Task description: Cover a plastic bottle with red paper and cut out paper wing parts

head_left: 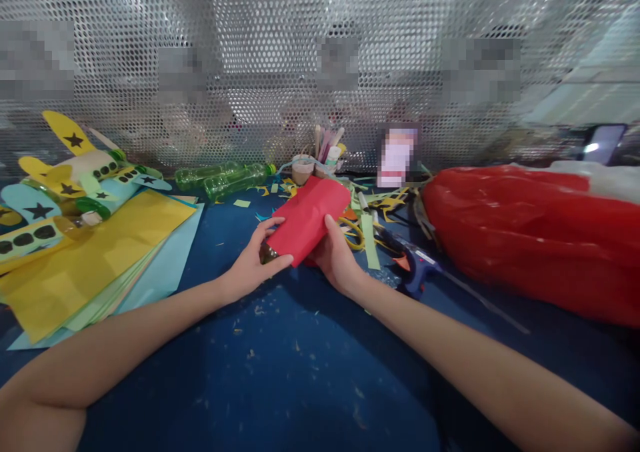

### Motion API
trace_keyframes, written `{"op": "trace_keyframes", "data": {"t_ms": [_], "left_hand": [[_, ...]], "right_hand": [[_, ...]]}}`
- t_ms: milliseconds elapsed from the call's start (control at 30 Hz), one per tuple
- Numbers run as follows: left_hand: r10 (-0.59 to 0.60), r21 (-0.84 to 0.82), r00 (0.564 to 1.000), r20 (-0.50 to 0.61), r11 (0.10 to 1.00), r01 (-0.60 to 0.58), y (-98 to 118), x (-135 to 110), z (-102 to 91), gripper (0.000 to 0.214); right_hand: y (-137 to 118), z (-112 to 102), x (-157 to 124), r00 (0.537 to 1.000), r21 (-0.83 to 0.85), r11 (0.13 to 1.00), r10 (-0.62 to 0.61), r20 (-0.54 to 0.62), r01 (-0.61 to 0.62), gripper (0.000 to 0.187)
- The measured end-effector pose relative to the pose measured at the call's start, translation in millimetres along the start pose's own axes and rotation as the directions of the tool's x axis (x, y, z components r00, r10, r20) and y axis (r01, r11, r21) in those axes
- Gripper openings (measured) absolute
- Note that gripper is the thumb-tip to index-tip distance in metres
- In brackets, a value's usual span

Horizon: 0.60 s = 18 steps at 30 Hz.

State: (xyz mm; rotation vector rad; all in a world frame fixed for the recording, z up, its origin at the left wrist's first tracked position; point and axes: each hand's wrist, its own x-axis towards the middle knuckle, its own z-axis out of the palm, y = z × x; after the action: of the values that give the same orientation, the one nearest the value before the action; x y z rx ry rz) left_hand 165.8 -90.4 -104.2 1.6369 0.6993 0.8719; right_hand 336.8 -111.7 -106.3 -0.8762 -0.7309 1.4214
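your left hand [253, 262] is closed round the near end of a red sheet [314, 215], thumb and fingers on opposite sides, and your right hand [337, 262] grips its right side, thumb up and the other fingers hidden underneath. the red sheet is held up in the middle, above the blue table [260, 385], curled round what looks like a bottle [268, 253], whose dark, shiny end pokes out by your left hand. the wrapping seems well along, but you can't tell from here whether the seam is fastened; no window, star or wing shows on the red yet. just beyond lie yellow-handled scissors [356, 237] and a pale green strip [370, 242], with a blue glue gun [417, 272] to the right. two green bottles [240, 181] lie unwrapped towards the back. to your left, paper-covered model planes [93, 172] with stars and windows look largely finished, beside stacked coloured paper [100, 259]; a red plastic bag [525, 239] sits far right.
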Motion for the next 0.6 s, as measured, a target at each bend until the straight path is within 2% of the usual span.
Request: {"op": "trace_keyframes", "data": {"t_ms": [267,367,500,600], "left_hand": [[0.052,0.014,0.998,-0.023,0.999,-0.052,0.7,-1.6,-1.7,0.066],[0.033,0.003,0.999,-0.038,0.999,-0.033,1.0,-1.2,-1.5,0.070],[0.018,0.009,0.993,-0.119,1.000,-0.017,0.1,0.3,-0.9,0.075],[-0.043,-0.023,0.984,-0.174,0.999,0.039,-1.9,2.0,-0.2,0.077]], "right_hand": [[-10.6,3.1,-0.8,0.972,-0.039,0.978,-0.209,-0.110,0.206,0.043],[-10.1,2.1,0.6,0.966,-0.068,0.975,-0.218,-0.142,0.210,0.045],[-7.1,-2.5,4.2,0.963,-0.063,0.976,-0.215,-0.163,0.208,0.049],[-7.4,-6.1,6.0,0.963,-0.028,0.976,-0.216,-0.161,0.215,0.051]]}}
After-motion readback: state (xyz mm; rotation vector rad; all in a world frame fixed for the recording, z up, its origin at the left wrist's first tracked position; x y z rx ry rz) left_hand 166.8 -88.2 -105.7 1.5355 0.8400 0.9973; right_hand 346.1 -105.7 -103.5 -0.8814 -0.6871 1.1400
